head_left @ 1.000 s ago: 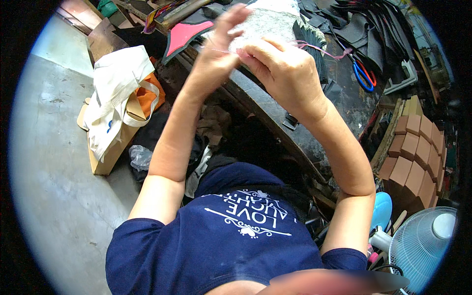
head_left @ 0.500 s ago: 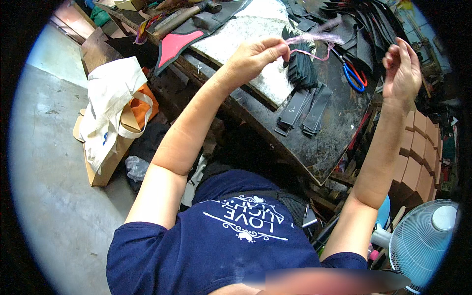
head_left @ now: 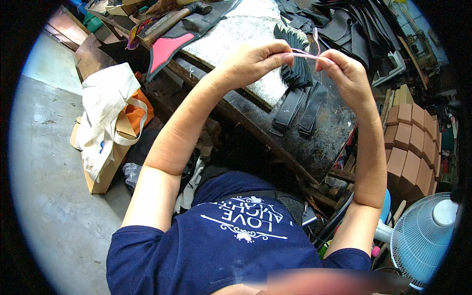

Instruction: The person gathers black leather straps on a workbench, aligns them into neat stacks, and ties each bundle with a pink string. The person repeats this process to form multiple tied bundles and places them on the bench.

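A thin pink ribbon-like strip stretches between my two hands above the workbench. My left hand pinches one end between thumb and fingers. My right hand pinches the other part, and a loose tail of the strip stands up beside it. Just behind and below the strip lies a fanned bundle of thin black pieces. Two flat stacks of dark strips, a left stack and a right stack, rest on the bench in front of the bundle. The scissors do not show.
A speckled white slab lies on the dark workbench. Left of it are a hammer and a pink piece with black edging. Dark sheets pile up behind. Brown blocks and a fan stand at right.
My right hand has moved left and inward from the bench's right side and now grips the pink strip. My left hand has shifted slightly, still holding it. The scissors have gone out of sight.
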The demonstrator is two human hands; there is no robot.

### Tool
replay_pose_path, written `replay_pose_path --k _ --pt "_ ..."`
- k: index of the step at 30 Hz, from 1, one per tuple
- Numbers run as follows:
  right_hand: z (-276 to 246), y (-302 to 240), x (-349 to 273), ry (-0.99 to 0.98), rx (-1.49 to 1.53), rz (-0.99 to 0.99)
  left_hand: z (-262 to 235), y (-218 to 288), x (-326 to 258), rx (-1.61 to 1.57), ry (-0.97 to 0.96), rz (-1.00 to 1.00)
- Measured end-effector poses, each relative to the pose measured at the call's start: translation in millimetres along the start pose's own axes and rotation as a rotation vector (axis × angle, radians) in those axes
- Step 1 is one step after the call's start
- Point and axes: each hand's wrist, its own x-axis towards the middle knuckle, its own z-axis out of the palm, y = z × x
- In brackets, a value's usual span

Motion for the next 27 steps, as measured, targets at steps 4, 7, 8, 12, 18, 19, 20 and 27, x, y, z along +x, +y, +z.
replay_pose_path --k 4,7,8,12,18,19,20,27 --pt "-27 13 -2 0.078 0.145 0.090 3 -18 9 -0.076 0.063 0.014" --pt "-24 23 7 0.379 0.005 0.054 13 -26 25 -0.271 0.217 0.030" --pt "-19 26 12 0.457 -0.189 0.087 18 -27 31 -0.312 0.278 0.024" --pt "13 31 15 0.318 -0.867 -0.206 47 -29 48 -0.361 0.424 0.028" --pt "24 36 23 0.182 -0.252 0.061 51 -33 47 -0.065 0.498 0.197" --pt "22 37 25 0.150 -0.129 0.121 50 -33 44 0.003 0.488 0.184" --pt "20 39 27 0.131 -0.134 0.096 50 -32 43 0.009 0.476 0.212" --pt "19 45 29 0.176 -0.301 0.076 56 -29 40 0.226 0.461 0.246"
